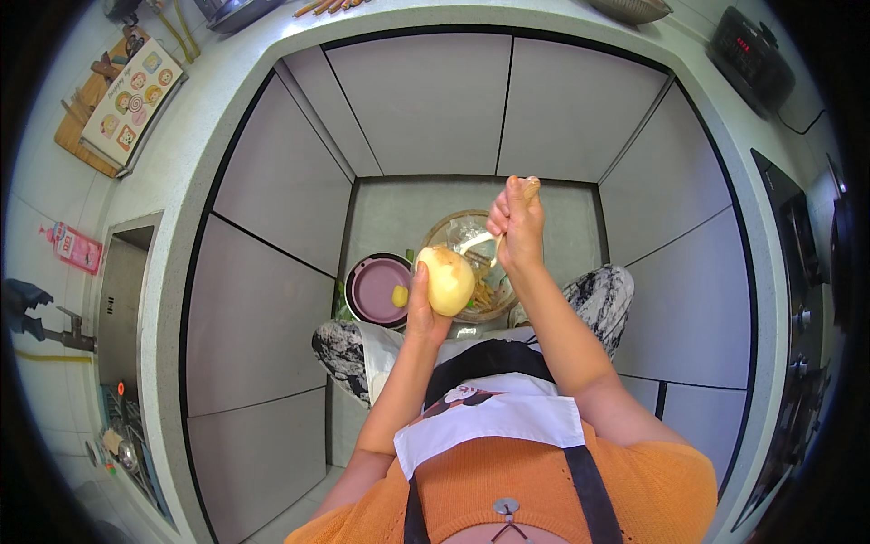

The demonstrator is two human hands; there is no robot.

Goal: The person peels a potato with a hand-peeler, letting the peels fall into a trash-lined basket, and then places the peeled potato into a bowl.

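Observation:
A large, mostly peeled potato (448, 282) with brownish skin at its far end rests in my left hand (427, 309), thumb along its side. My right hand (520, 221) is closed around the handle of a pale peeler (482, 241), whose head is close to the potato's upper right side; I cannot tell if they touch. Below them on the floor stands a round bin (435, 232) with a clear plastic bag and peelings (482, 294) inside. Left of it, a purple-pink basin (372, 289) holds a small yellow piece (399, 296), likely peeled potato.
Cabinets (421, 102) and a pale counter (197, 156) surround me. The counter bears a sink (122, 306) at left, a knife block (88, 129) at upper left, a black cooker (751, 61) at upper right and a stove (792, 272) at right. My knees flank the bin and basin.

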